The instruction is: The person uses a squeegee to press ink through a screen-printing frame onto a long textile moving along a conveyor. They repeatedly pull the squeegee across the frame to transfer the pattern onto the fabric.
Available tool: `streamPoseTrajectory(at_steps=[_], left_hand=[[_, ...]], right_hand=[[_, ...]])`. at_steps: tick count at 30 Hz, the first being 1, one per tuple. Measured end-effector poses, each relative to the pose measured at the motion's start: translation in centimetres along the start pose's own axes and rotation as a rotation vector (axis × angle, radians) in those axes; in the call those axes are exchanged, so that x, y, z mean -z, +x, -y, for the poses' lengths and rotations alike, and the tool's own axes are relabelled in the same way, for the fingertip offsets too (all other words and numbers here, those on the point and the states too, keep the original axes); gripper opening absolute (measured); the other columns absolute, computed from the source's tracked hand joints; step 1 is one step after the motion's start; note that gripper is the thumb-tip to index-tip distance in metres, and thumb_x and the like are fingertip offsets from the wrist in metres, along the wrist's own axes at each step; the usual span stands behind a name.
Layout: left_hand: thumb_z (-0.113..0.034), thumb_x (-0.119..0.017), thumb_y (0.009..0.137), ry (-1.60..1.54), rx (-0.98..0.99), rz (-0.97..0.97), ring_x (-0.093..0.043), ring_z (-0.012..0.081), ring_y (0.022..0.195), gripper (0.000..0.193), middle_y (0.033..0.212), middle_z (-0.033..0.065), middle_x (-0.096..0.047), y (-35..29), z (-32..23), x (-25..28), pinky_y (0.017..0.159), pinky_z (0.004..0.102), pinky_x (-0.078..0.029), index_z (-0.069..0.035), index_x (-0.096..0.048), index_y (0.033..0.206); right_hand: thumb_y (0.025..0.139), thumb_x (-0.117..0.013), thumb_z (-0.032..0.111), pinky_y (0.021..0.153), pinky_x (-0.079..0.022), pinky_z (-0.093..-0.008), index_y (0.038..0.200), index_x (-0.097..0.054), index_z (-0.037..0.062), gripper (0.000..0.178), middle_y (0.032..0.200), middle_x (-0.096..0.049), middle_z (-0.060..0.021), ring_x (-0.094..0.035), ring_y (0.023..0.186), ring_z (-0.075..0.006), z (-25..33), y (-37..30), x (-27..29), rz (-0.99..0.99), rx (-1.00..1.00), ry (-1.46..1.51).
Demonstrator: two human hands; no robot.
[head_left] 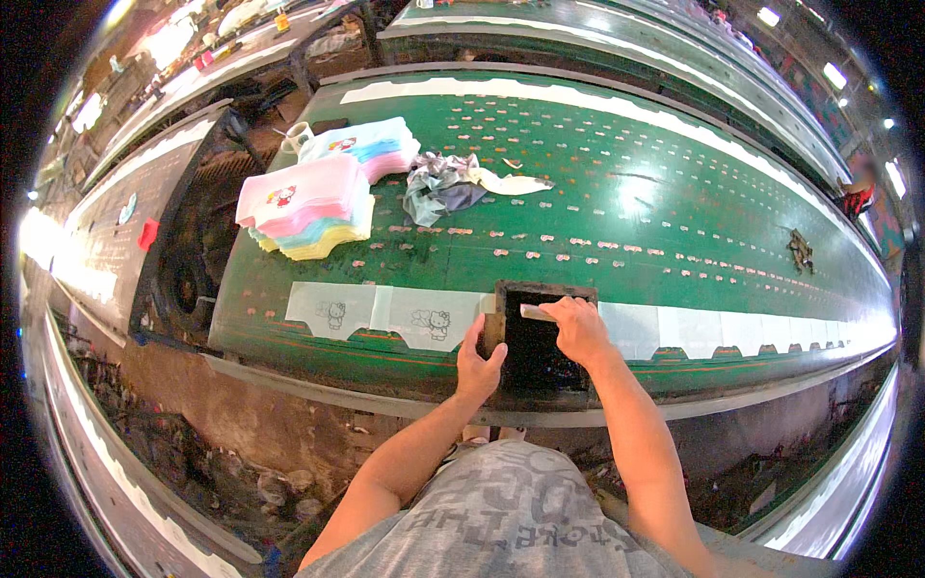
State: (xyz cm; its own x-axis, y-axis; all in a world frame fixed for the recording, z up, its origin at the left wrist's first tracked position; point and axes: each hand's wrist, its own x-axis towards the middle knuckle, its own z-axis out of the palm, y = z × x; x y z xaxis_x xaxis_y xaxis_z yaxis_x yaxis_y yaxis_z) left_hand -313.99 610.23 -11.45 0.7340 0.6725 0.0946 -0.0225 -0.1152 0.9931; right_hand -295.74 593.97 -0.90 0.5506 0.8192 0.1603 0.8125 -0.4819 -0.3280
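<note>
A dark screen-printing frame lies across the row of white cut pieces along the table's near edge. My left hand grips its left side, with thumb and fingers on either side of the bar. My right hand is closed around a pale-edged squeegee over the black inside of the frame. To the left are white pieces printed with dark cartoon-figure outlines. On the right, more white pieces run along the edge and look unprinted. Whatever is under the frame is hidden.
Stacks of pink, blue and yellow cut pieces sit at the table's left. Beside them are a crumpled grey rag and a cup. A small brown clump lies far right on the green table. Other long tables stand around.
</note>
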Motion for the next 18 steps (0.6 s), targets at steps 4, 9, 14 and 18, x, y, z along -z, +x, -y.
streamPoseTrajectory(at_steps=[4, 9, 14, 18], left_hand=[[-0.008, -0.082, 0.098, -0.039, 0.026, 0.033, -0.064, 0.0305, 0.143, 0.078, 0.158, 0.0224, -0.064, 0.0, 0.1, 0.2, 0.124, 0.0423, -0.049, 0.001, -0.05, 0.168], [-0.01, -0.081, 0.099, -0.002, 0.067, 0.042, -0.063, 0.0308, 0.143, 0.078, 0.159, 0.0228, -0.063, -0.1, 0.1, 0.5, 0.124, 0.0432, -0.048, 0.001, -0.049, 0.169], [-0.011, -0.08, 0.1, 0.109, 0.003, 0.014, -0.061, 0.0327, 0.147, 0.081, 0.162, 0.0248, -0.06, -0.4, -1.5, -0.3, 0.125, 0.0432, -0.047, 0.0, -0.044, 0.172], [-0.012, -0.086, 0.085, 0.186, -0.044, 0.019, -0.05, 0.0402, 0.159, 0.102, 0.169, 0.028, -0.053, -0.5, -1.1, -0.8, 0.134, 0.0475, -0.038, 0.006, -0.038, 0.173]], right_hand=[[0.088, -0.067, -0.002, 0.098, -0.053, -0.0527, 0.131, -0.081, 0.0144, 0.048, 0.12, -0.077, -0.0106, -0.071, 0.112, -0.0364, 2.2, -3.7, 0.2, -0.004, 0.057, -0.033], [0.089, -0.07, 0.002, 0.099, -0.052, -0.0513, 0.129, -0.082, 0.0147, 0.043, 0.122, -0.076, -0.0087, -0.07, 0.114, -0.0344, 5.2, -8.9, -0.2, 0.006, 0.057, -0.064], [0.093, -0.069, 0.006, 0.099, -0.053, -0.0508, 0.13, -0.082, 0.014, 0.04, 0.122, -0.075, -0.008, -0.069, 0.112, -0.0348, 6.6, -12.0, 0.2, -0.017, 0.044, -0.037], [0.093, -0.074, 0.008, 0.104, -0.055, -0.051, 0.127, -0.081, 0.0131, 0.035, 0.127, -0.074, -0.0073, -0.069, 0.118, -0.0342, 6.2, -12.4, 1.0, 0.018, 0.038, 0.055]])
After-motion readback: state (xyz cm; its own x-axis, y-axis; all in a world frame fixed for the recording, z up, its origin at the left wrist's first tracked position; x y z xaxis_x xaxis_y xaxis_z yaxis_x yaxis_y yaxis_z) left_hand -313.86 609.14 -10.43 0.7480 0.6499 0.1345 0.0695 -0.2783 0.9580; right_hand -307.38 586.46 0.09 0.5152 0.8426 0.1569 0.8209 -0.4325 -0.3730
